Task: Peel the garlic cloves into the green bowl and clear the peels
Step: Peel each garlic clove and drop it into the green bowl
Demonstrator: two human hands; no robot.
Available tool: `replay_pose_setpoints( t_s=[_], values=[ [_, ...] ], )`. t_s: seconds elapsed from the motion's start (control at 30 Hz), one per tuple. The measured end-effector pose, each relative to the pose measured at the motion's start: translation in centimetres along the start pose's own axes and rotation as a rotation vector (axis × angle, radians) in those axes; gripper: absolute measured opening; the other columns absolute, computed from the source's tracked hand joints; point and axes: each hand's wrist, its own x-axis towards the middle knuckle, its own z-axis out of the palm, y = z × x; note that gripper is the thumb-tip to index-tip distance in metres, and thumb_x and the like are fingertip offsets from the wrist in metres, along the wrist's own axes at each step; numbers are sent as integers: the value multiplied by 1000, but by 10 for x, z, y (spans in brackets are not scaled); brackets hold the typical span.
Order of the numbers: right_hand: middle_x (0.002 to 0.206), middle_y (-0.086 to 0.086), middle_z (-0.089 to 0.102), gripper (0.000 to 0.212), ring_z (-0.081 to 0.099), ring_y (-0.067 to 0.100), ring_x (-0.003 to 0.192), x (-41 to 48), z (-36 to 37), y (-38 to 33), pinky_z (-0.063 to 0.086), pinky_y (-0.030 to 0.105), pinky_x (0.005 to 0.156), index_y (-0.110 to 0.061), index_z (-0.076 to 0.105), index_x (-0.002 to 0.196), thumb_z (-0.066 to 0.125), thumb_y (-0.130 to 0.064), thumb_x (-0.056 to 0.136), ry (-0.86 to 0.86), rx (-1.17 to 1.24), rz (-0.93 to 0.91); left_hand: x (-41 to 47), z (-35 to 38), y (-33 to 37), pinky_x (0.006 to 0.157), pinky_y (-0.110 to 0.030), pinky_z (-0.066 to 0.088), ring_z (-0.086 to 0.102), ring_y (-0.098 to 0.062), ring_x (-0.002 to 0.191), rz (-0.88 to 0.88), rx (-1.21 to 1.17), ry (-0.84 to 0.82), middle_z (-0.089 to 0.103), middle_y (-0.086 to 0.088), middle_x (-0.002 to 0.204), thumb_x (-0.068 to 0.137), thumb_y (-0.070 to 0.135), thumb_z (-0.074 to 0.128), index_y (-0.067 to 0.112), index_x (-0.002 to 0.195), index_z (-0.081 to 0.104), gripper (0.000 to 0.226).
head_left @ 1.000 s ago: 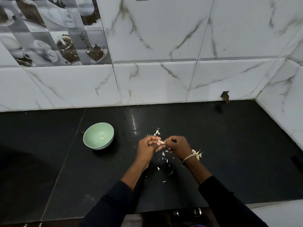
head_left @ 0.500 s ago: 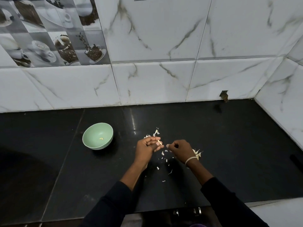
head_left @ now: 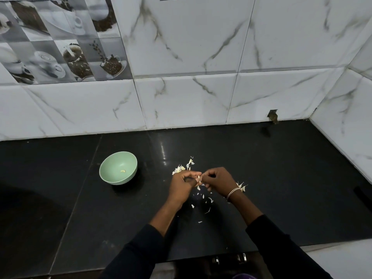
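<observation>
- Pinching a small pale garlic clove (head_left: 199, 179) between them, the left hand (head_left: 182, 185) and the right hand (head_left: 218, 181) meet fingertip to fingertip just above the black tabletop (head_left: 281, 178), near the middle of the head view.
- The left hand has its fingers curled in, with thumb and fingertips closed on the clove's left end. The right hand, also curled, nips the clove's right end from 3 o'clock. Whether it grips skin or flesh is too small to tell.
- The green bowl (head_left: 120, 181) stands upright on the tabletop at about 9 o'clock from the hands, well apart from them, and one peeled clove (head_left: 123, 171) lies on its floor.
- A cluster of white peels (head_left: 179, 169) lies at 12 o'clock from the left hand, just beyond its knuckles, with a few more bits at 1 o'clock from that cluster.
- Smaller peel flakes (head_left: 203, 197) are scattered on the tabletop at 6 o'clock from the garlic clove, between the two forearms.
- Another tuft of peels (head_left: 241, 186) lies at 3 o'clock from the right wrist, just beside a silver chain bracelet (head_left: 233, 191) worn there.
- Dark long sleeves (head_left: 136, 256) cover both forearms and stop short of the wrists.
- White marble-look wall tiles (head_left: 191, 97) rise behind the tabletop at 12 o'clock and along its 3 o'clock side. A tile printed with coffee cups and beans (head_left: 60, 41) sits at 10 o'clock.
</observation>
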Motion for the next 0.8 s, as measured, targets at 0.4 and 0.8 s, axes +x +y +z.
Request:
replay_pose_setpoints(
  t_s=[0.4,0.8],
  values=[
    [51,0,62,17,53,8,41,0,1,-2,43,19,46,-6,71,70,69,-8,87,-38,-31,16,0,0,1,78,-23,54,70,-13,85,158,304,11,74,-4,92,85,-3,72,13,101,80,24],
    [55,7,61,16,51,12,43,-1,3,4,44,21,45,-8,72,73,66,-3,87,-1,133,41,-3,0,9,82,-33,59,70,-15,75,-19,-21,-40,68,-9,81,88,-13,63,-1,108,72,25]
  ],
)
